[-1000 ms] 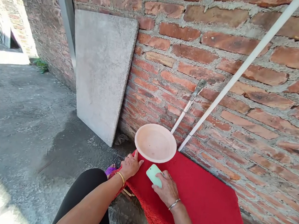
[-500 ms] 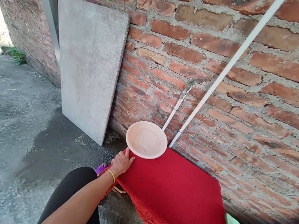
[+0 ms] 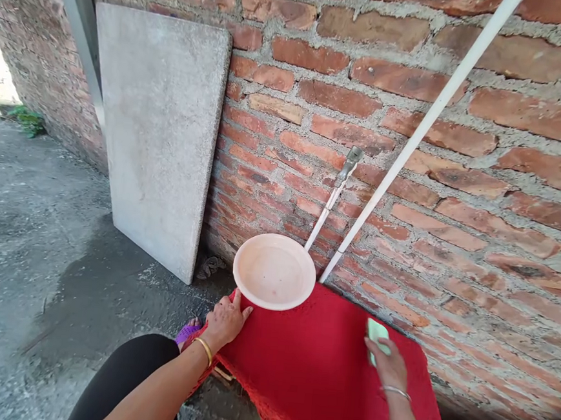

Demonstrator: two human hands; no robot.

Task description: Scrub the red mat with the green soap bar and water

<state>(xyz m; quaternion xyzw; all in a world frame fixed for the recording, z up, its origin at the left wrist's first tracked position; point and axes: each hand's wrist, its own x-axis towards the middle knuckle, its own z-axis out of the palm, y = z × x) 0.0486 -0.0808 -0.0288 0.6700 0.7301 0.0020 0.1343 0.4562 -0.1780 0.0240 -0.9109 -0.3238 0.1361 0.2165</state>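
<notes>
A red mat (image 3: 307,367) with a shaggy underside hangs over a low support. At its far left edge, my left hand (image 3: 226,321) rests with the thumb on top and the other fingers bent over the side, holding the mat there; some fingertips are hidden. My right hand (image 3: 389,364) is closed around a mint-green scrub brush (image 3: 377,337) on the mat's right half. The underside of the brush cannot be seen. A pale pink basin (image 3: 275,274) sits at the mat's far end, just beyond my left fingers.
A brick wall (image 3: 452,249) runs behind the mat. White pipes (image 3: 401,155) stand against it, the shorter one topped by a tap (image 3: 349,167). A grey slab (image 3: 160,129) leans on the wall at left. The concrete floor (image 3: 75,284) is partly wet.
My right hand has come in from the lower right corner with the brush and moved up and left across the mat. My left hand stays at the mat's edge.
</notes>
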